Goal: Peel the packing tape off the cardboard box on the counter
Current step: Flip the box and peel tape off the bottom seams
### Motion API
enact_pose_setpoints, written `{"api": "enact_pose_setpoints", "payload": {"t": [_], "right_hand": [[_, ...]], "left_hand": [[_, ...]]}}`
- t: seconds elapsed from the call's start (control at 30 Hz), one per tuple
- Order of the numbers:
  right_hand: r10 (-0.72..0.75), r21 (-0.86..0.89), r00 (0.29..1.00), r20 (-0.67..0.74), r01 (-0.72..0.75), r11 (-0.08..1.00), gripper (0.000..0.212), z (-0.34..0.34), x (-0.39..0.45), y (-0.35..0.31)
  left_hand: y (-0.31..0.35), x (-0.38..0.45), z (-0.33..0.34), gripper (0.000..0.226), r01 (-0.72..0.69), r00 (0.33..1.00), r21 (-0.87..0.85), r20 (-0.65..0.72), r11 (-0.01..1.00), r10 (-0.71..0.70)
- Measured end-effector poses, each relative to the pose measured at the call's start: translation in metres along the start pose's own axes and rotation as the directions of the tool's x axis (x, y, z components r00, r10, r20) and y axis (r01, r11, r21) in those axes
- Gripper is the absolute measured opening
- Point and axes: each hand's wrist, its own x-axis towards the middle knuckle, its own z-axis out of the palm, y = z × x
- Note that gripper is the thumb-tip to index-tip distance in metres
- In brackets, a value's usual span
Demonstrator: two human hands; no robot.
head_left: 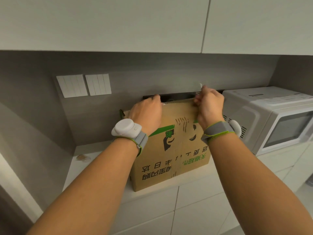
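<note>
A brown cardboard box (171,155) with green and black print stands on the white counter (94,167), its printing upside down to me. My left hand (147,114) lies on the box's top left, fingers curled over the far edge. My right hand (210,106) is closed at the top right edge, pinching a strip of clear packing tape (200,87) that sticks up above the fingers. The box's far side is hidden.
A white microwave (274,119) stands close to the right of the box. Two white switch panels (84,85) are on the grey wall at the left. White upper cabinets (118,22) hang overhead. A small round clear thing (83,157) lies on the counter at the left.
</note>
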Motion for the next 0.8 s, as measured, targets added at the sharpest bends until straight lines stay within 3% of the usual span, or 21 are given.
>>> {"api": "enact_pose_setpoints", "payload": {"t": [0.03, 0.1, 0.17, 0.23, 0.4, 0.5, 0.53, 0.63, 0.8], "right_hand": [[0.001, 0.034, 1.0, -0.012, -0.001, 0.999, 0.019, -0.002, 0.004, 0.0], [-0.008, 0.1, 0.992, 0.124, -0.004, 0.995, 0.006, 0.001, 0.0, 0.0], [-0.021, 0.218, 0.96, 0.28, -0.043, 0.975, 0.017, 0.006, -0.01, 0.001], [-0.039, 0.265, 0.947, 0.318, -0.049, 0.963, 0.025, 0.009, -0.016, 0.0], [-0.024, 0.316, 0.908, 0.419, -0.121, 0.941, 0.031, 0.009, -0.021, -0.001], [-0.005, 0.244, 0.859, 0.512, -0.14, 0.96, 0.054, 0.008, -0.021, -0.003], [0.025, 0.192, 0.853, 0.521, -0.146, 0.97, 0.058, 0.008, -0.02, -0.005], [0.051, 0.059, 0.863, 0.502, -0.093, 0.994, 0.027, 0.012, -0.025, -0.008], [0.003, 0.145, 0.868, 0.497, -0.087, 0.986, 0.03, 0.023, -0.038, -0.017]], "left_hand": [[0.0, 0.0, 0.0, 0.018, 0.008, 1.0, 0.008, 0.012, 1.0, -0.008], [0.003, 0.001, 0.001, 0.017, 0.002, 1.0, 0.047, 0.007, 0.999, -0.002], [0.005, 0.0, 0.001, 0.017, 0.01, 1.0, 0.058, 0.009, 0.998, -0.011], [0.006, -0.001, -0.001, 0.015, 0.004, 1.0, 0.046, 0.025, 0.999, -0.005], [0.007, -0.003, -0.004, 0.017, 0.016, 0.998, 0.032, 0.063, 0.999, -0.018], [0.008, -0.004, -0.003, 0.019, -0.002, 0.999, 0.05, 0.048, 0.999, -0.001], [0.009, -0.004, -0.003, 0.021, -0.006, 0.999, 0.051, 0.038, 0.999, 0.004], [0.01, -0.004, -0.005, 0.026, -0.02, 1.0, 0.057, -0.002, 0.998, 0.02], [0.009, -0.004, -0.014, 0.033, 0.07, 0.998, -0.131, 0.013, 0.989, -0.069]]}}
